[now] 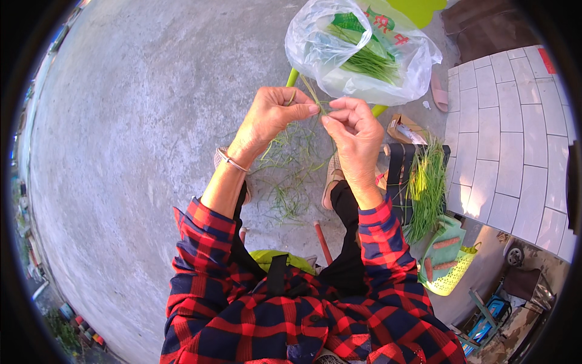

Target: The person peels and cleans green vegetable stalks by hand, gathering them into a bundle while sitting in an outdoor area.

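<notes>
My left hand (277, 109) pinches a few thin green stalks (310, 88), likely garlic chives, between thumb and forefinger. My right hand (357, 134) meets it, thumb and fingertip closed on the lower ends of the same stalks. Just beyond both hands, an open clear plastic bag (307, 54) holds a bundle of long green leaves (373, 63). To the right, a heap of the same greens (427, 191) lies across a folding stool with black straps (396, 177). Loose green scraps (288, 195) are scattered on the concrete between my feet.
The bag rests on a lime-green chair or stool (416, 11). A small cardboard box (404, 129) and a pink slipper (439, 95) are on the floor at right. Beyond them is a tiled surface (504, 136). A perforated yellow basket (448, 280) is beside the strapped stool.
</notes>
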